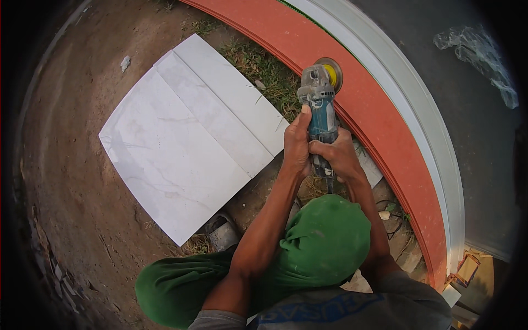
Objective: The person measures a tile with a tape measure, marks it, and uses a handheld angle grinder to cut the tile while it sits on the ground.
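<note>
Read from the middle of the view, the grinder (pixel 323 118) is at two o'clock, its head toward one and its tail toward six. The left hand (pixel 297 140) is wrapped round its body from the nine o'clock side, the thumb lying along the casing and pointing to twelve. The right hand (pixel 338 151) is curled round the rear of the body from the three o'clock side, its thumb reaching across toward nine, close beside the left hand. The disc (pixel 339 75), with a yellow face, sits at the tool's one o'clock end, over the red ledge (pixel 396 104); whether it touches the surface I cannot tell. The ledge curves from twelve round to four, with a white rail (pixel 423 110) along its outer side. Beyond that, at two, crumpled plastic (pixel 478 58) lies on a dark floor (pixel 484 143). A large white board (pixel 181 137) lies between nine and ten, on brown soil (pixel 66 121), its upper side marked with faint smudges. Grass (pixel 264 74) grows at twelve, between board and ledge. A shoe (pixel 221 232) shows at seven, near the board's lower edge. One green-clad knee (pixel 330 236) rises between four and five, just below the hands, and the other (pixel 170 289) is at seven.
</note>
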A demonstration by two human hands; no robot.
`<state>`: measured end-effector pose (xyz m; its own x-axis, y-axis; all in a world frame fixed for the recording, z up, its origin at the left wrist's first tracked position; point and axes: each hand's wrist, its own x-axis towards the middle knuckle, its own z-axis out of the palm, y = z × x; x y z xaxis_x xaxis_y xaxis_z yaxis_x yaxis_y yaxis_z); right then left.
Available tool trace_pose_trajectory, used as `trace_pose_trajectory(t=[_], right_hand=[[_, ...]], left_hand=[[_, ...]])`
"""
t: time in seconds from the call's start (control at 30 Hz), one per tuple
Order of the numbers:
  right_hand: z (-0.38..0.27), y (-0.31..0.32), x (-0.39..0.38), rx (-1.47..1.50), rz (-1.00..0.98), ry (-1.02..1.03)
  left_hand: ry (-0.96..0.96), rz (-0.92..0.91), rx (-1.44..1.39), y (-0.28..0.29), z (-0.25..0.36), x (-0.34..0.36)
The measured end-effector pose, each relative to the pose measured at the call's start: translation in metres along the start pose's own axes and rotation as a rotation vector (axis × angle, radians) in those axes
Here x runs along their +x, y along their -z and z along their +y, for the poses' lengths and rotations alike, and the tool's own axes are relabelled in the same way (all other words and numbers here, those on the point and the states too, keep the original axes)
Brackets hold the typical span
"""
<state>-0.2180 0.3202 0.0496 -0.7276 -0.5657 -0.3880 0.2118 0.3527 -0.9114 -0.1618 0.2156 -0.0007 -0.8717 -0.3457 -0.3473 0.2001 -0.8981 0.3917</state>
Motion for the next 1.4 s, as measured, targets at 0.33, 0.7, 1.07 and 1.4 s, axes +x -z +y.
trace_pose_trajectory(t=[0.33,0.7,1.07,1.4], right_hand=[[-0.004,0.010,0.005,0.015,-0.089,-0.107],[-0.001,0.017,0.008,-0.050,-0.101,-0.070],[-0.006,0.016,0.008,-0.119,-0.093,-0.059],[0.022,-0.031,0.006,-0.956,0.531,0.402]], left_hand=[[0.131,-0.251,0.263,0.036,0.007,0.010],[0.076,-0.229,0.260,0.033,0.001,0.008],[0.078,-0.201,0.192,0.027,0.005,0.002],[-0.151,-0.051,0.286,0.013,-0.001,0.003]])
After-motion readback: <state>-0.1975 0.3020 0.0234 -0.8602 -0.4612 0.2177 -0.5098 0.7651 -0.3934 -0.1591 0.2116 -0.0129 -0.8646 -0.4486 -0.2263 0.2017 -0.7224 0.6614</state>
